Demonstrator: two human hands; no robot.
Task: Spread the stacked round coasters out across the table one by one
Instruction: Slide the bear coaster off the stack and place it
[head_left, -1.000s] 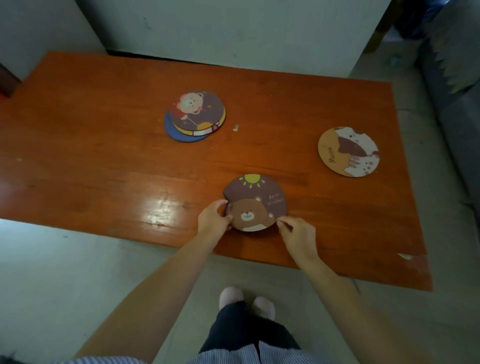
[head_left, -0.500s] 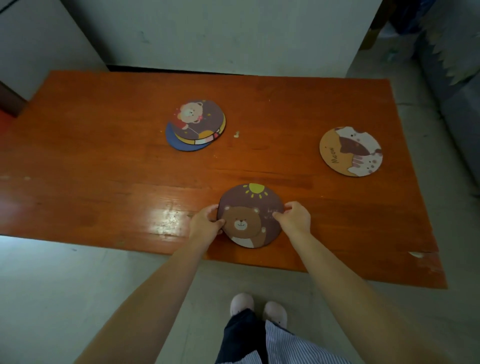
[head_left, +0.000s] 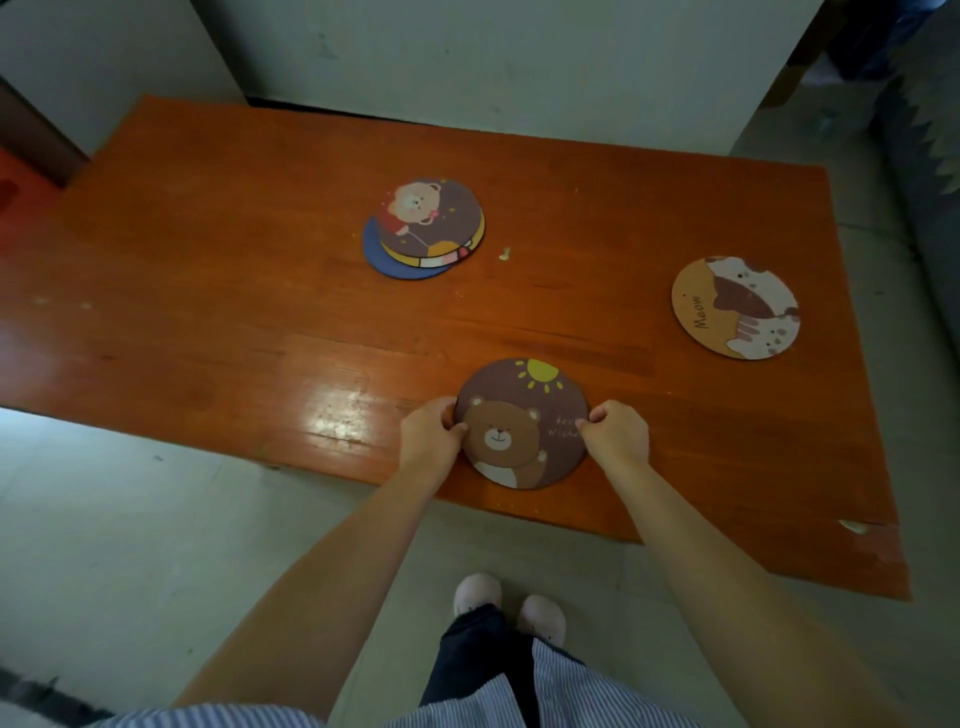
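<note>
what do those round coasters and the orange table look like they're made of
Bear coaster between the left hand and right hand: thin, stiff, matte printed face, probably cork or fibreboard. Meow coaster: pale tan edge hints at cork. The stack looks alike. Table: wood planks, visible grain, glossy orange-brown varnish, with glare near the front edge and a chipped corner.

We see a dim room lit from above, the colours muted and slightly murky. A white glare patch sits on the glossy orange bench (head_left: 208, 291) just left of the left hand (head_left: 428, 441). Shadows are soft and faint. The wide lens bends the bench edges and stretches the forearms at the bottom. The corners darken and go soft; the bear coaster (head_left: 522, 423) in the middle is reasonably sharp, its small lettering blurred.
</note>
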